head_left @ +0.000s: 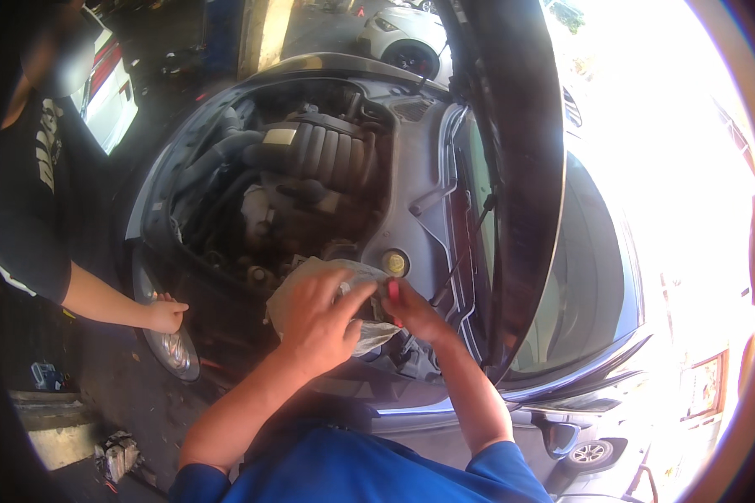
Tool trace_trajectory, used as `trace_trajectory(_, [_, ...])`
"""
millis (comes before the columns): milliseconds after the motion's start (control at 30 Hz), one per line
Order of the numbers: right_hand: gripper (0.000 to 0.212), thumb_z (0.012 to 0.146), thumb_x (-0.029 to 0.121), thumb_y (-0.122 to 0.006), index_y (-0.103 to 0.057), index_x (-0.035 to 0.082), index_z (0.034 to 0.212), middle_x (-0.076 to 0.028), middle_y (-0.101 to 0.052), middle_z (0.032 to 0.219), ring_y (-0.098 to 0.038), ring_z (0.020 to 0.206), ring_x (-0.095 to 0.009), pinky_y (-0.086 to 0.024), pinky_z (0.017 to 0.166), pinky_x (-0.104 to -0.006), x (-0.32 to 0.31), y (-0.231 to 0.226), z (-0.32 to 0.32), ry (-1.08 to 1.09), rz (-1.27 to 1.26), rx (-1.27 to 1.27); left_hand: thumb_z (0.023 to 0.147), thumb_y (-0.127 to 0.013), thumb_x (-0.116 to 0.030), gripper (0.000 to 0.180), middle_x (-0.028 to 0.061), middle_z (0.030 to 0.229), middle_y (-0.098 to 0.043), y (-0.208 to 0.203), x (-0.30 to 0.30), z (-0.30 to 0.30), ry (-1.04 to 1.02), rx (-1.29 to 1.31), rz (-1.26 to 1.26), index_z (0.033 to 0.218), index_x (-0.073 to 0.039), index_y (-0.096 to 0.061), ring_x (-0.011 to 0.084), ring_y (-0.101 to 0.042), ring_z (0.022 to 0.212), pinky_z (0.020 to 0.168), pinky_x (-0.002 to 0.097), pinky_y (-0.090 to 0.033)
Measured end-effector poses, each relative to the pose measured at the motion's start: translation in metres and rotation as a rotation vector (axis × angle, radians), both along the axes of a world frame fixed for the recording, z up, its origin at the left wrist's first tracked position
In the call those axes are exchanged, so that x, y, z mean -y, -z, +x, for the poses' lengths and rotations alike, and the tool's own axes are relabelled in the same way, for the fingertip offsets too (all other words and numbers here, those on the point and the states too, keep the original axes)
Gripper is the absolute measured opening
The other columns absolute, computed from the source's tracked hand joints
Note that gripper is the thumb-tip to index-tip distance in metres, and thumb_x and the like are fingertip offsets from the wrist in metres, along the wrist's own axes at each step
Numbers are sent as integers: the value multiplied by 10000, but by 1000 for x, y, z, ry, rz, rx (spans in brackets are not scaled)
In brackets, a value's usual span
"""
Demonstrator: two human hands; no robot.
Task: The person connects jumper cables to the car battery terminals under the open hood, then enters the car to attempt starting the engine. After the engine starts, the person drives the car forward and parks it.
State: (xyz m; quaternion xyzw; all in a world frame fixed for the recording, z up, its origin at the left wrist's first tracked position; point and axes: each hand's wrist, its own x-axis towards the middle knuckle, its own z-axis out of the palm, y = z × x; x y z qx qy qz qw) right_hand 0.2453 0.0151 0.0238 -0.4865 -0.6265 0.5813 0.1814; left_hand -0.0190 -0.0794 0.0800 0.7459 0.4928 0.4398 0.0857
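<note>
A pale, crumpled sheet (377, 337), cloth or plastic, lies over the near side of the engine bay. My left hand (317, 323) is over it with fingers apart and thumb stretched to the right; it seems to hold nothing. Close beside it, my right hand (415, 312) is closed around a small red object (394, 292), whose kind I cannot make out. What lies between my two hands is partly hidden by the fingers. Just beyond the right hand sits a round yellowish cap (395, 262).
The car's engine (319, 151) fills the bay under the raised hood (520, 184). A thin rod (466, 251) stands near the windshield. To the left, a person in a dark shirt (38, 193) has a hand (168, 314) by the headlight (174, 352). A white car (407, 38) is behind.
</note>
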Motion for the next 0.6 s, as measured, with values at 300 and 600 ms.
trace_trajectory(300, [477,926,68,-614,-555,69,1399,-58,-629,1172,-595,893,-149,-495,784,-286,25,46,-15,398,-85,-490,795,-878,-252,468,146,1479,-604,64,5,49,25,-448,-132,1215,-65,-790,328,-502,1418,1209,622,-320])
trace_trajectory(600, [365,1003,121,-580,-572,67,1364,-77,-637,1168,-618,967,-167,-501,808,-300,11,26,-19,352,-69,-437,909,-648,-179,146,63,932,-703,113,20,111,207,-474,9,1005,-113,-737,267,-655,1022,977,505,-421])
